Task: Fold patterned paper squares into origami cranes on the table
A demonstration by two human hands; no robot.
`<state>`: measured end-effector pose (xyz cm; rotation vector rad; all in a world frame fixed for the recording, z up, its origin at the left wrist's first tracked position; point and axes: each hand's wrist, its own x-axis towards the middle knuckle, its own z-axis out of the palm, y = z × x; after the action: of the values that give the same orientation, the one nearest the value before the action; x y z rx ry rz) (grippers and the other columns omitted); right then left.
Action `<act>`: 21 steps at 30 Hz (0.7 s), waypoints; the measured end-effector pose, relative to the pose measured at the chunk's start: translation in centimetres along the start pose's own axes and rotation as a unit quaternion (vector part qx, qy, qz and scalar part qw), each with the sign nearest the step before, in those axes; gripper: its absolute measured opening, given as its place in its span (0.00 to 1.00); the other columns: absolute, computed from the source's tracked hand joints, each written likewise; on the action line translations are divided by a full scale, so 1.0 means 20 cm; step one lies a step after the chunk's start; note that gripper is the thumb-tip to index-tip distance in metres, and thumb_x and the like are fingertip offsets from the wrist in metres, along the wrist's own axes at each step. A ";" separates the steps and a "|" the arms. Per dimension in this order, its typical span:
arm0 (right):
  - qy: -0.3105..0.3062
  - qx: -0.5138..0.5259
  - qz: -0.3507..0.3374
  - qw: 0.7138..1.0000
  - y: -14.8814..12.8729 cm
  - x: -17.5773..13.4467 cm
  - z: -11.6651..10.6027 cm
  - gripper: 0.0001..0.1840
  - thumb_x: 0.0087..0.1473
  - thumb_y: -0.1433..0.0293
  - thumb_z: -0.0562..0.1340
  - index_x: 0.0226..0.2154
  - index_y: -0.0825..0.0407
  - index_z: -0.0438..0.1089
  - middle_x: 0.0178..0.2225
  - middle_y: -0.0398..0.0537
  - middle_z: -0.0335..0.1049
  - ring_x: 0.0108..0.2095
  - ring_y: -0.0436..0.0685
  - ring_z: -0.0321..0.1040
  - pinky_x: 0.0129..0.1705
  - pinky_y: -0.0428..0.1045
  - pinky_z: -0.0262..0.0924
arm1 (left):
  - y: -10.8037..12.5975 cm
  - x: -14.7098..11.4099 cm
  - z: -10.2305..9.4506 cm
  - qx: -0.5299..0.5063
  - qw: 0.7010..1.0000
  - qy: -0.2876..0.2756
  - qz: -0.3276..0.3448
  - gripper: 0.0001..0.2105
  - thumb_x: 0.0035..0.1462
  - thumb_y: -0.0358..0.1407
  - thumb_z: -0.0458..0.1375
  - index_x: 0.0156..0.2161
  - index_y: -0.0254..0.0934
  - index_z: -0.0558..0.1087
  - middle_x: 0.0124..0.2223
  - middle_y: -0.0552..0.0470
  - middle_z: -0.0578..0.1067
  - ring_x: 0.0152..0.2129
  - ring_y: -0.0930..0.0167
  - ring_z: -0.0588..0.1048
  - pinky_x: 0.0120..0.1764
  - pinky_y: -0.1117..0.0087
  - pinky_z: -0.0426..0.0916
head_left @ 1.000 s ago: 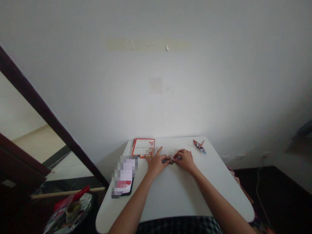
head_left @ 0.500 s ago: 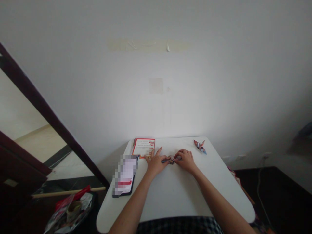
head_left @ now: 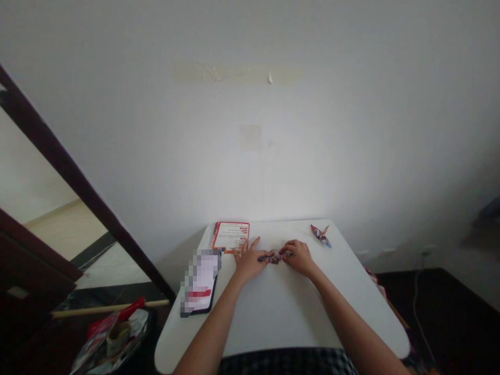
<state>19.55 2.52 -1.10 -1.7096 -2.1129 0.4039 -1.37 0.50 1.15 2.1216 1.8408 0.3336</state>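
Observation:
A small folded piece of patterned paper lies low over the white table, between my two hands. My left hand has its thumb on the paper's left end, while other fingers spread out toward the printed card. At the right end, the bent fingers of my right hand pinch the paper. Fingers cover both ends, so its exact shape is hard to make out. A folded paper crane in red, white and blue rests apart, beyond my right hand.
A phone with a blurred screen lies at the table's left side. Behind the table rises a white wall. A bin with a lining and rubbish stands on the floor at the left, near a dark frame.
Both hands stay at the paper in nearly the same place. My right fingers have shifted very slightly, and a little more of the paper's middle shows.

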 end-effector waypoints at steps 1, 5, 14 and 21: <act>-0.003 0.000 -0.002 1.000 0.00 0.00 0.00 0.12 0.50 0.65 0.65 0.40 0.36 0.77 0.49 0.41 0.68 0.53 0.56 0.61 0.59 0.54 0.46 | 0.00 0.00 0.00 0.000 1.000 -0.004 0.000 0.13 0.56 0.48 0.56 0.47 0.67 0.75 0.70 0.66 0.51 0.67 0.48 0.43 0.58 0.28 0.33; -0.001 -0.007 0.003 1.000 -0.01 0.00 -0.01 0.12 0.50 0.66 0.65 0.39 0.37 0.77 0.49 0.42 0.68 0.54 0.57 0.61 0.59 0.54 0.46 | 0.00 0.00 -0.01 0.001 1.000 -0.007 -0.008 0.13 0.56 0.48 0.56 0.47 0.66 0.75 0.70 0.67 0.51 0.67 0.48 0.43 0.59 0.29 0.34; 0.028 -0.001 0.008 1.000 -0.03 -0.03 0.03 0.17 0.54 0.66 0.64 0.45 0.31 0.74 0.53 0.43 0.63 0.56 0.59 0.57 0.62 0.58 0.41 | -0.01 -0.01 0.02 -0.002 0.999 0.032 0.007 0.14 0.56 0.45 0.58 0.48 0.68 0.74 0.70 0.65 0.51 0.68 0.51 0.42 0.59 0.29 0.31; 0.070 0.005 -0.001 0.998 -0.01 -0.04 0.03 0.13 0.53 0.62 0.66 0.43 0.36 0.77 0.54 0.47 0.63 0.57 0.61 0.55 0.59 0.54 0.49 | 0.00 -0.03 0.04 -0.003 0.994 0.108 0.016 0.16 0.56 0.43 0.59 0.49 0.67 0.73 0.69 0.64 0.55 0.67 0.52 0.45 0.60 0.30 0.37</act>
<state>19.26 1.67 -1.75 -1.6785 -2.0099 0.2851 -1.05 -0.15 0.39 2.1868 1.9175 0.5962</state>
